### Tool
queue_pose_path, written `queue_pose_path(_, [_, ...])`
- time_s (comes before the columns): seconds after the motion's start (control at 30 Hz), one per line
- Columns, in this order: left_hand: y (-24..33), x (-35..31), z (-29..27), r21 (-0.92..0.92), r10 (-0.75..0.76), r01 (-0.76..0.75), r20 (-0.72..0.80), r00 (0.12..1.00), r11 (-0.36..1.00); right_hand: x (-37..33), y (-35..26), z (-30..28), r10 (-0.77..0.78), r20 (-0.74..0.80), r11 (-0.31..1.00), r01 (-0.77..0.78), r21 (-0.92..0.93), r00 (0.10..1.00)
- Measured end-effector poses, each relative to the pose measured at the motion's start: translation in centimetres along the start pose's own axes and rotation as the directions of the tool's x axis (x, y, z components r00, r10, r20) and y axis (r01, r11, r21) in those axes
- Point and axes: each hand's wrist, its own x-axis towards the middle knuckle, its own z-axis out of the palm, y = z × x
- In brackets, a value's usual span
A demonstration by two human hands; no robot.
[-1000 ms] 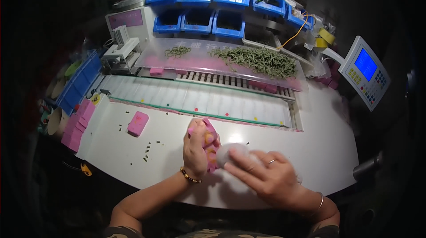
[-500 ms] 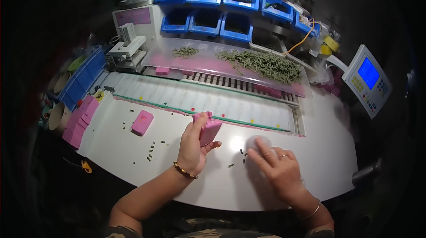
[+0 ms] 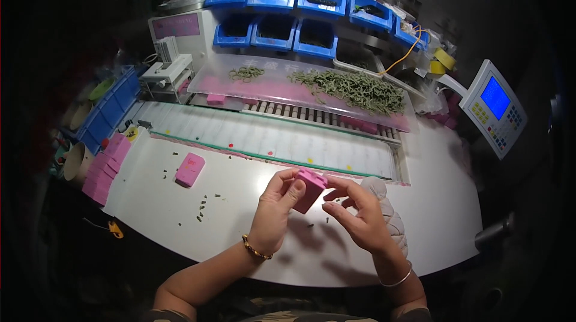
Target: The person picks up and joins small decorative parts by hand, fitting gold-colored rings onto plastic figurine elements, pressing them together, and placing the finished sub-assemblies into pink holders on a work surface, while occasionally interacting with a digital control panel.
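My left hand (image 3: pixel 275 211) grips a small pink block (image 3: pixel 310 188) and holds it tilted above the white table (image 3: pixel 240 226). My right hand (image 3: pixel 359 217) is beside it, thumb and forefinger touching the block's upper right edge. Under my right hand lies a pale grey glove-like cloth (image 3: pixel 388 211). Small dark green pieces (image 3: pixel 203 206) are scattered on the table to the left of my hands.
Another pink block (image 3: pixel 189 169) lies at the left; a stack of pink blocks (image 3: pixel 107 166) sits at the table's left edge. Behind runs a white conveyor (image 3: pixel 270 136), a tray with green parts (image 3: pixel 354 89), blue bins (image 3: pixel 282 16) and a control panel (image 3: pixel 495 108) at right.
Both hands lifted off the table and moved toward the conveyor. My right hand left the grey cloth and came to the pink block, which my left hand turned.
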Motion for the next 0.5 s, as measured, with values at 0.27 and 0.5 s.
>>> queue_pose_path(0.27, [1.2, -1.5, -1.2, 0.104, 0.032, -0.05, 0.167, 0.985, 0.993, 0.1, 0.4, 0.9, -0.058, -0.07, 0.987, 0.067, 0.145, 0.996])
queue_pose_path(0.5, [4.9, -1.1, -3.0, 0.057, -0.338, 0.416, 0.685, 0.645, 0.908, -0.7, 0.2, -1.4, -0.167, 0.19, 0.758, 0.003, 0.652, 0.967])
